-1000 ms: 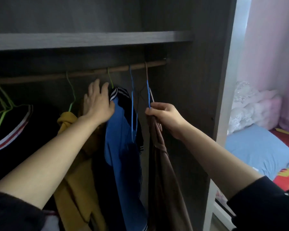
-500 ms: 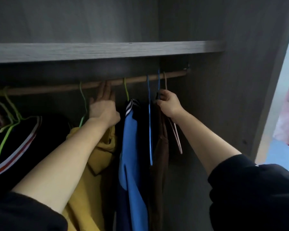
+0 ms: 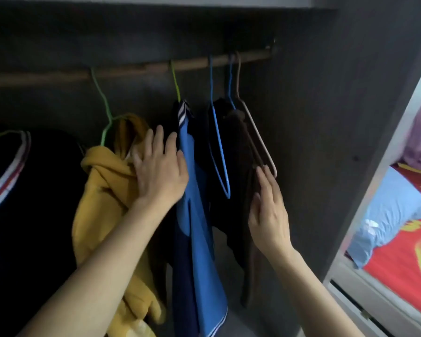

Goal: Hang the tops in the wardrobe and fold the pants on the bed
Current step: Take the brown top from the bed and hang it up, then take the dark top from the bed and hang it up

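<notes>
Here both hands are inside the wardrobe (image 3: 326, 117), among tops hanging from a wooden rail (image 3: 144, 69).

The left hand (image 3: 159, 171) lies flat with its fingers straight and slightly spread, its back to the camera. It presses into the gap between a yellow hoodie (image 3: 102, 190) and a blue top (image 3: 197, 227) and grips nothing. The hoodie hangs on a green hanger (image 3: 105, 113). The blue top, which has a striped collar, hangs on a yellow-green hanger (image 3: 175, 81).

The right hand (image 3: 269, 210) is also flat, with its fingers straight and close together. Its fingertips rest against a brown top (image 3: 238, 147), just beside the lower corner of a pale hanger (image 3: 258, 132), and it holds nothing. The brown top hangs near the right end of the rail. An empty blue hanger (image 3: 218, 147) hangs between the brown top and the blue top. I cannot tell whether the pale hanger carries any cloth.

At the far left a black top (image 3: 22, 190) with red and white stripes hangs on the same rail.

To the right, past the wardrobe's side, part of a bed (image 3: 399, 259) shows, with a red sheet and a blue pillow (image 3: 387, 205) on it.
</notes>
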`<state>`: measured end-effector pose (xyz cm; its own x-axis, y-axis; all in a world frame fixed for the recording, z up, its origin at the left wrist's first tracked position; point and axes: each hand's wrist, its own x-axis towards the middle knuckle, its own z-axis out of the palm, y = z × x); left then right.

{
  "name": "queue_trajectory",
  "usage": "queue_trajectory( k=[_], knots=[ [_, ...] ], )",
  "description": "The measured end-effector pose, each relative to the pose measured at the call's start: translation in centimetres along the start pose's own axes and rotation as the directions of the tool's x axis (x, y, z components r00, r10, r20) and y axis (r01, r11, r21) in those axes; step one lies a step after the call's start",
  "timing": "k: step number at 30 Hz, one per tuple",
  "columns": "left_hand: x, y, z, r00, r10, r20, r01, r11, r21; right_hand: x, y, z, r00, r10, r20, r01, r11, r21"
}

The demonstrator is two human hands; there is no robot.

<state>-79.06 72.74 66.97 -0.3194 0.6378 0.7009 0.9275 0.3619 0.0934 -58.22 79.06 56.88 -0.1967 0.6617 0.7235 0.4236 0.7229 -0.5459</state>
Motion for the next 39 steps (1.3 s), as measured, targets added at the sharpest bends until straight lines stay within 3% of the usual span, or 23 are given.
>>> queue_trajectory(
  k=[2,5,10,16,23,30,33,39],
  knots=[
    [-4.5,0.7,0.9,0.994,0.063,-0.084,-0.071,0.992,-0.101,-3.9,0.9,-0.2,0.997,0.072,-0.004,-0.072,0.997,-0.021],
    [-11.1,2.3,3.1,0.980,0.186,-0.065,-0.193,0.970,-0.146,-9.1,2.8,-0.7,0.984,0.160,0.073,-0.151,0.982,-0.115],
    [-19.0,5.6,6.9,0.975,0.192,0.115,-0.158,0.954,-0.256,-15.7,5.8,-3.6,0.951,0.294,0.092,-0.262,0.928,-0.265],
    [-23.3,12.9,8.3,0.911,0.310,0.273,-0.201,0.910,-0.362,-18.6,9.2,-11.0,0.941,0.333,0.064,-0.287,0.882,-0.373],
    [-25.3,27.0,7.4,0.897,0.389,0.208,-0.261,0.848,-0.462,-19.5,16.3,-24.9,0.944,0.328,-0.021,-0.302,0.842,-0.446],
    [-30.6,45.7,8.8,0.855,0.445,0.267,-0.240,0.795,-0.557,-24.2,26.5,-42.1,0.902,0.430,-0.039,-0.378,0.743,-0.552],
    [-32.7,52.8,9.2,0.813,0.481,0.327,-0.228,0.781,-0.582,-26.9,30.7,-48.4,0.861,0.501,-0.085,-0.451,0.677,-0.582],
    [-34.7,63.1,11.8,0.675,0.634,0.377,-0.359,0.729,-0.583,-31.4,37.9,-55.6,0.749,0.649,-0.130,-0.598,0.580,-0.552]
  ],
)
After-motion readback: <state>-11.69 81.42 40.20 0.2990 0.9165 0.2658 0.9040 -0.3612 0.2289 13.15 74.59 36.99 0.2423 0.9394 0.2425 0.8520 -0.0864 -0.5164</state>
